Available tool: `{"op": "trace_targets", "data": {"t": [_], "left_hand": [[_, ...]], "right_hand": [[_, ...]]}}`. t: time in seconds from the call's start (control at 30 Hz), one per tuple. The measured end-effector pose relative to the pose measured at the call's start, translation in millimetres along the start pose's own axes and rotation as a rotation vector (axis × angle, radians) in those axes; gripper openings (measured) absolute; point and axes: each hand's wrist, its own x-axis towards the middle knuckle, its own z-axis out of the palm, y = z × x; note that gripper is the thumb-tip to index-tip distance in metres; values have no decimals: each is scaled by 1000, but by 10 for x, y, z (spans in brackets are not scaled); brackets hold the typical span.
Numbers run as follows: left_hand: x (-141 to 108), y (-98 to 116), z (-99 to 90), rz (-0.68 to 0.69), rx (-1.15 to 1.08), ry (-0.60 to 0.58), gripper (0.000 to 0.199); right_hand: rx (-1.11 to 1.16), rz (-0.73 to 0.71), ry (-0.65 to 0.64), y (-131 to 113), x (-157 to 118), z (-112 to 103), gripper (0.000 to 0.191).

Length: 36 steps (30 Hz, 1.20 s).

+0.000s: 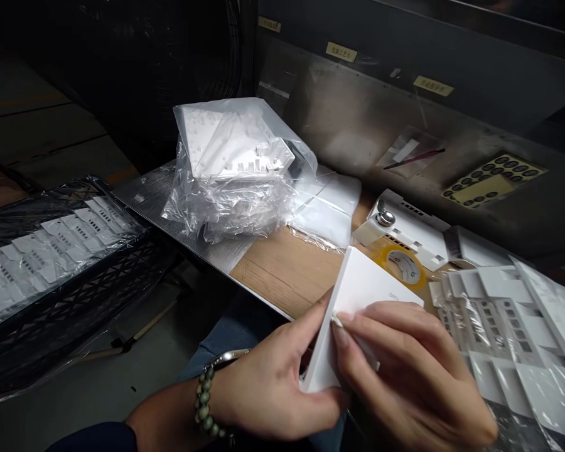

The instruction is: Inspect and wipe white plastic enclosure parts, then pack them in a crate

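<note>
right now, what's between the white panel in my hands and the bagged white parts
In the head view, brown board shows between the panel and the bagged parts, with a flat translucent plastic pile farther back.

middle yellow label (341,52) reading "包装工艺卡", right yellow label (434,86) reading "作业指导书", white panel (360,282) with illegible print

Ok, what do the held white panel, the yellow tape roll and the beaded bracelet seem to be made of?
White panel: probably plastic, smooth and matte; its flat white face shows little glare.
Yellow tape roll: likely smooth plastic film, wound around a printed pale core.
Beaded bracelet: polished stone, glass or plastic, unclear; it looks mottled green and softly shiny.
</note>
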Motion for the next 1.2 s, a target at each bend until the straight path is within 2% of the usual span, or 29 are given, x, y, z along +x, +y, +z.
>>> {"op": "trace_targets", "data": {"t": [0.1, 0.2, 0.4, 0.53, 0.7, 0.83, 0.97, 1.1, 1.2], "left_hand": [[-1, 2, 7, 22, 2, 4, 77], [-3, -10, 5, 15, -9, -9, 77], [2, -33, 2, -1, 44, 0, 73], [6, -52, 13, 12, 35, -5, 74], [-3, -52, 17, 9, 54, -2, 70], [-11, -46, 18, 10, 38, -14, 71], [0, -55, 16, -12, 58, 20, 67], [23, -62, 13, -22, 51, 9, 75], [27, -46, 24, -42, 17, 30, 78]], "right_hand": [[2, -39, -3, 13, -4, -2, 38], [18, 16, -42, -4, -5, -1, 32], [0, 28, 26, -22, -11, 24, 30], [33, 48, -39, -11, -15, 2, 28], [9, 9, -7, 26, -27, -20, 35], [46, 34, -77, 28, -21, -17, 30], [28, 41, -2, 43, -32, -17, 37], [85, 53, -82, 49, -51, -20, 33], [64, 77, -48, 34, -61, -5, 34]]}}
